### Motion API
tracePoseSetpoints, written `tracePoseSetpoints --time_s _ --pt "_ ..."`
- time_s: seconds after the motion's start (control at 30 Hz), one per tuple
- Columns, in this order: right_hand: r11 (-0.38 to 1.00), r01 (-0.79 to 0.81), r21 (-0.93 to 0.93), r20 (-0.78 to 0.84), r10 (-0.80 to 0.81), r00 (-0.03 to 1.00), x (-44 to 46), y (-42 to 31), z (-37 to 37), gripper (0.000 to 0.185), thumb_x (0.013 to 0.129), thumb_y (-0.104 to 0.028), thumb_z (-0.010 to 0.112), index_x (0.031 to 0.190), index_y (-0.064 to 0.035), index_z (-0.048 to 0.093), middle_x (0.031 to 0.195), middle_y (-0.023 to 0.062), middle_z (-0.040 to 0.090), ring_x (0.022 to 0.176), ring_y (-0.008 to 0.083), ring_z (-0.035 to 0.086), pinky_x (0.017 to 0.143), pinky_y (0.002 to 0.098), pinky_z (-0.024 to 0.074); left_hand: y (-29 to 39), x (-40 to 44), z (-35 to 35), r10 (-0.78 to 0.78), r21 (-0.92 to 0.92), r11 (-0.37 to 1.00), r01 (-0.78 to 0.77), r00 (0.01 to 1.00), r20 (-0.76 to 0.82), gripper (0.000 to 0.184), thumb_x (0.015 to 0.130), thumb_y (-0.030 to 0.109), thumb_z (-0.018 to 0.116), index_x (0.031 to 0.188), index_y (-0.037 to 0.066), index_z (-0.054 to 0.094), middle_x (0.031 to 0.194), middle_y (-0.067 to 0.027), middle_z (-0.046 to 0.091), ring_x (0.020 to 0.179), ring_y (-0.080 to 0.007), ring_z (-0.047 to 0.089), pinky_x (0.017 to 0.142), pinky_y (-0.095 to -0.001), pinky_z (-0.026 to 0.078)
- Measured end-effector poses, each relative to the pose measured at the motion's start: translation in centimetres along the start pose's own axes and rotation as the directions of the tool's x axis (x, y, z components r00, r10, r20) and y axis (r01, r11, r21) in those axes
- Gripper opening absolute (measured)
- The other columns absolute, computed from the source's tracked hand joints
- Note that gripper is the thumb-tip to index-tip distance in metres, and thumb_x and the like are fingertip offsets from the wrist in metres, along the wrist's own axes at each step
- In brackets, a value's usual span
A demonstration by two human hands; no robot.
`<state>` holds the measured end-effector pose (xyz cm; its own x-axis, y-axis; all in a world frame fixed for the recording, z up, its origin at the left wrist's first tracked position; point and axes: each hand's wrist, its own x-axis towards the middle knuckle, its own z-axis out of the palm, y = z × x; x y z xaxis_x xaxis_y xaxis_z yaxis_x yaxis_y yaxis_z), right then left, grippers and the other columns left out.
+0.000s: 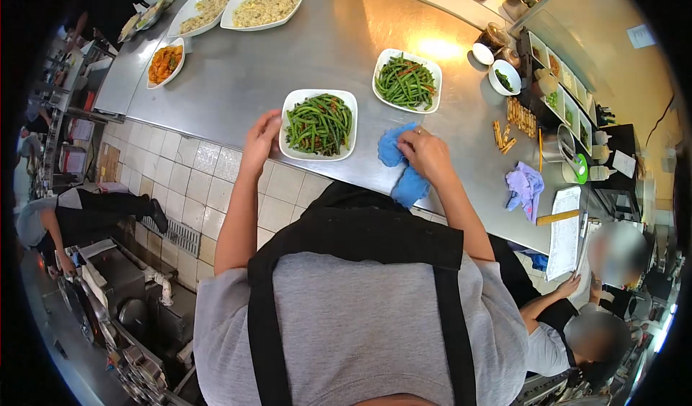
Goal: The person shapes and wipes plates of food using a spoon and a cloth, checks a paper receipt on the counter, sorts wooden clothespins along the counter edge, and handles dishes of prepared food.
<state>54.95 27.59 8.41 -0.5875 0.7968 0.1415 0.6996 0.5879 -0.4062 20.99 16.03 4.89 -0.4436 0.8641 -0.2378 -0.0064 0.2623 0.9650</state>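
Observation:
My left hand (262, 139) is at the left rim of a square white plate (288, 149). Its fingers are loosely extended along the side, and I cannot tell how firmly they touch. Long green beans (318, 123) with brown and reddish bits fill this plate, close to the counter's front edge. My right hand (427, 152) pinches a crumpled blue cloth (391, 146), part of which hangs toward the counter edge. Beyond that hand stands a second white plate (379, 95) of green beans (406, 82).
White dishes of fried rice (265, 7) and an orange dish (166, 64) stand at the far left. Right: a bowl of greens (504, 78), wooden sticks (520, 118), a purple cloth (525, 185), ingredient trays (566, 92). Co-workers are at both sides, one by a paper sheet (564, 234).

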Motion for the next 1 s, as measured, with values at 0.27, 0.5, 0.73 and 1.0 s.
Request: tracePoseSetpoints --time_s 0.27,0.5,0.73,1.0 --pt "0.999 0.038 0.03 -0.221 -0.03 0.975 4.3 -3.3 1.5 0.008 0.082 -0.014 0.063 0.085 -0.007 0.063 0.085 0.012 0.063 0.075 0.0322 0.062 0.064 0.0421 0.0495 -1.3 7.2 1.5 0.144 0.1 0.982 -0.159 0.98 0.137 0.033 0.091 0.021 0.061 0.119 0.004 0.064 0.091 0.0003 0.067 0.078 -0.0051 0.058 0.07 -0.0213 0.048" --pt "0.972 0.178 0.155 -0.157 -0.154 0.976 8.6 -5.2 4.4 0.01 0.084 -0.016 0.06 0.085 -0.0058 0.061 0.082 0.0165 0.062 0.077 0.0364 0.061 0.067 0.0444 0.0491 -1.5 5.8 3.4 0.203 0.122 0.964 -0.235 0.951 0.231 0.032 0.089 0.022 0.062 0.113 0.003 0.066 0.092 -0.0058 0.071 0.081 -0.0089 0.06 0.075 -0.0256 0.049" --pt "0.982 0.176 0.071 -0.025 -0.175 0.984 8.9 -6.0 5.1 0.008 0.083 -0.012 0.055 0.084 -0.0036 0.058 0.079 0.0191 0.061 0.075 0.0383 0.061 0.067 0.0477 0.0491 -0.9 4.7 3.6 0.307 0.204 0.917 -0.344 0.932 0.193 0.027 0.089 0.022 0.06 0.11 0.006 0.068 0.092 -0.0085 0.071 0.081 -0.0111 0.062 0.073 -0.0274 0.049" --pt "1.0 -0.025 0.005 -0.047 0.025 0.999 5.1 -5.9 3.7 0.011 0.077 -0.008 0.059 0.085 -0.0011 0.055 0.079 0.0226 0.061 0.076 0.0377 0.062 0.067 0.0471 0.0506 -1.4 2.9 4.2 0.367 0.208 0.906 -0.369 0.929 0.046 0.024 0.089 0.017 0.059 0.108 0.007 0.069 0.089 -0.0099 0.07 0.074 -0.0135 0.062 0.069 -0.0274 0.048"
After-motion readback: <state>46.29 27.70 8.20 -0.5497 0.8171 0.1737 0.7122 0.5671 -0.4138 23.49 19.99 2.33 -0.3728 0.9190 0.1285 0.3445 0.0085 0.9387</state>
